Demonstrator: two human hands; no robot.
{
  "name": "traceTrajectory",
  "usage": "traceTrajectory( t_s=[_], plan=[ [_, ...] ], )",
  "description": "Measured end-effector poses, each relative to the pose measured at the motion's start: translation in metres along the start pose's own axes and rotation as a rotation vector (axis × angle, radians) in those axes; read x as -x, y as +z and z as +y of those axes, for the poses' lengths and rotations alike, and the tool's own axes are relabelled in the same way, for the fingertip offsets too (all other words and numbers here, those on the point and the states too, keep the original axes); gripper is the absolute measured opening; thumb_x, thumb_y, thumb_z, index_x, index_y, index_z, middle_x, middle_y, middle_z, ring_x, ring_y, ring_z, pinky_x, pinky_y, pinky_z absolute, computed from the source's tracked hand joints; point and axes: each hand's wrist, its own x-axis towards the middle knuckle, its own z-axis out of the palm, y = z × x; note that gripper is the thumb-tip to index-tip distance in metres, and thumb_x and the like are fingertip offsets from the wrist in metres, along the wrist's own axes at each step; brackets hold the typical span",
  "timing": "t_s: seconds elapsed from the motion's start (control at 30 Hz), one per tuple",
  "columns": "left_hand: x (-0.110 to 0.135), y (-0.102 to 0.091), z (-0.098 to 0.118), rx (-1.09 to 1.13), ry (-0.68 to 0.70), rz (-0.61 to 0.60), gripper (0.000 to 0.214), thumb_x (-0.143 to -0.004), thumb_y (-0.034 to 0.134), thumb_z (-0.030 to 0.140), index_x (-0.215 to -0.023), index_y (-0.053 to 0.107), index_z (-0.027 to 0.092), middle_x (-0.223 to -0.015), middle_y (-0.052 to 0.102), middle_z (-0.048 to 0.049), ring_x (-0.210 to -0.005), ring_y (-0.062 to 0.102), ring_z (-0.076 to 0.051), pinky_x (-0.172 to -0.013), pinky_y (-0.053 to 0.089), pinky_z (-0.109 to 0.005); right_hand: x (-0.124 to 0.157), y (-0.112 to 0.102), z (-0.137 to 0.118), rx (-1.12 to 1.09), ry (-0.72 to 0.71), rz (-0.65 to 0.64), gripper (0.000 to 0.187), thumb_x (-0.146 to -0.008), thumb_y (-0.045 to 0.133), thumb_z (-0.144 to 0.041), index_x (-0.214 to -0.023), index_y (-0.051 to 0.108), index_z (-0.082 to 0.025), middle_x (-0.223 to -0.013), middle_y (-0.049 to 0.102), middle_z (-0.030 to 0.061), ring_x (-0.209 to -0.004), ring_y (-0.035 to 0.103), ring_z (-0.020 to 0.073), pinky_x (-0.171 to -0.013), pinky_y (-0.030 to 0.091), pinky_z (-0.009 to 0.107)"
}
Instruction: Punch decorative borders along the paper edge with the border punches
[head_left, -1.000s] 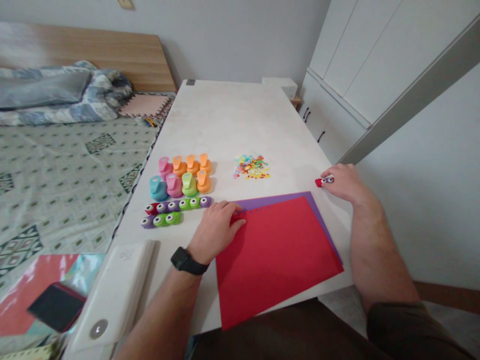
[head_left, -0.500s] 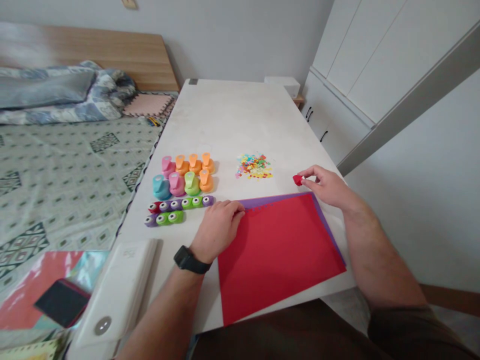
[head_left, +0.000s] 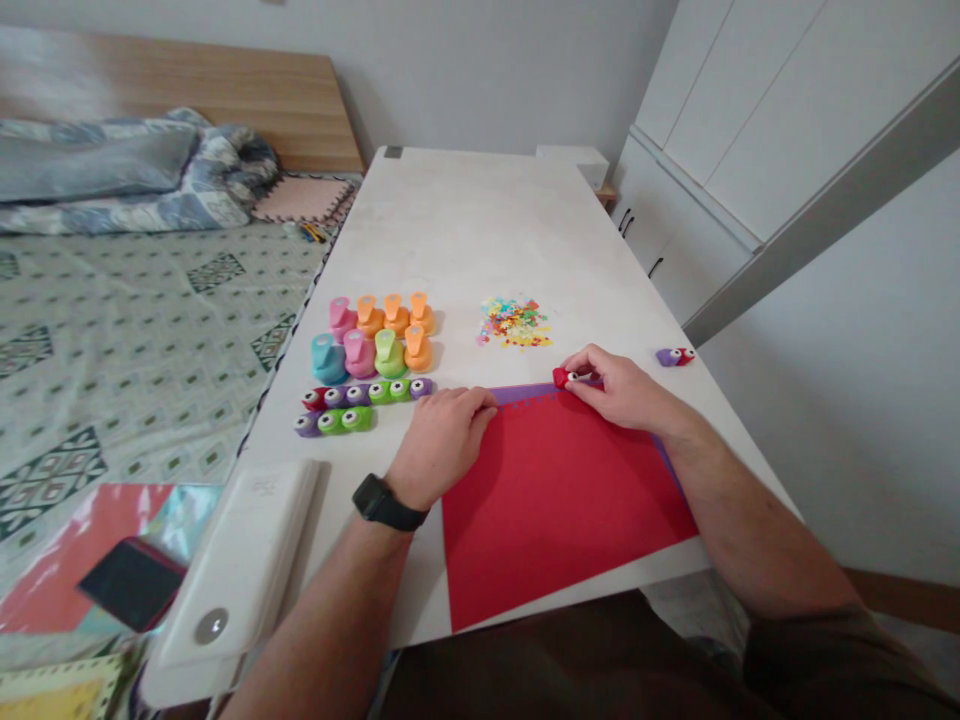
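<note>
A red sheet of paper [head_left: 562, 500] lies over a purple sheet [head_left: 517, 394], whose strip shows along the far edge. Small notches line the red sheet's far edge. My left hand [head_left: 448, 435], with a black watch on its wrist, has its fingers closed at the far left corner of the sheets. In my right hand [head_left: 626, 392] is a small red craft punch [head_left: 561, 378], held at the far edge of the paper, right of the notches. Beyond the paper lies a pile of coloured punched confetti [head_left: 515, 322].
Larger craft punches [head_left: 358, 352] and rows of small ones [head_left: 356, 394] stand left of the paper. Two small punches [head_left: 675, 357] sit by the table's right edge. A white machine [head_left: 240, 570] lies at the front left. A bed [head_left: 150, 320] adjoins the table's left side.
My right hand has moved left with the red punch, from beyond the paper's right corner to its far edge. Two small punches now show at the right. My left hand stays at the corner.
</note>
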Motion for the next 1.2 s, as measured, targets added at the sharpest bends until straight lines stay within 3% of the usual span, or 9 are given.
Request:
traceTrajectory(
  t_s=[0.3,0.47,0.67,1.2],
  plan=[
    [0.0024,0.0005,-0.0005,-0.018,0.015,0.041,0.022,-0.101,0.047,0.028,-0.098,0.068,0.022,-0.096,0.073,-0.0048,-0.092,0.067,-0.023,-0.084,0.047,-0.036,0.0011,-0.0021,-0.0002,0.053,-0.050,0.020,0.024,-0.087,0.069,-0.026,-0.110,0.065,-0.023,-0.106,0.072,0.0054,-0.095,0.067,0.0204,-0.088,0.053,0.037],
    [0.0032,-0.0002,0.0007,-0.019,0.010,0.054,0.021,-0.101,0.048,0.028,-0.098,0.068,0.022,-0.097,0.073,-0.0046,-0.092,0.066,-0.023,-0.083,0.046,-0.035,0.0015,-0.0034,-0.0028,0.081,-0.066,-0.019,0.034,-0.086,0.071,-0.028,-0.119,0.067,-0.023,-0.115,0.070,0.0082,-0.098,0.067,0.0216,-0.091,0.053,0.038],
    [0.0044,-0.0013,0.0028,-0.037,0.004,0.050,0.023,-0.101,0.048,0.029,-0.097,0.069,0.022,-0.095,0.073,-0.0053,-0.090,0.066,-0.022,-0.082,0.046,-0.036,0.0004,-0.0062,-0.0036,0.103,-0.123,-0.063,0.033,-0.085,0.072,-0.027,-0.118,0.071,-0.023,-0.114,0.069,0.0087,-0.098,0.066,0.0219,-0.090,0.053,0.037],
    [0.0058,-0.0030,0.0067,-0.086,-0.009,0.058,0.024,-0.101,0.048,0.029,-0.097,0.070,0.022,-0.096,0.074,-0.0059,-0.092,0.067,-0.024,-0.086,0.046,-0.038,0.0015,-0.0045,0.0039,-0.111,0.053,-0.113,0.036,-0.083,0.075,-0.036,-0.115,0.068,-0.021,-0.105,0.073,0.0056,-0.092,0.066,0.0209,-0.087,0.052,0.036]
  ],
)
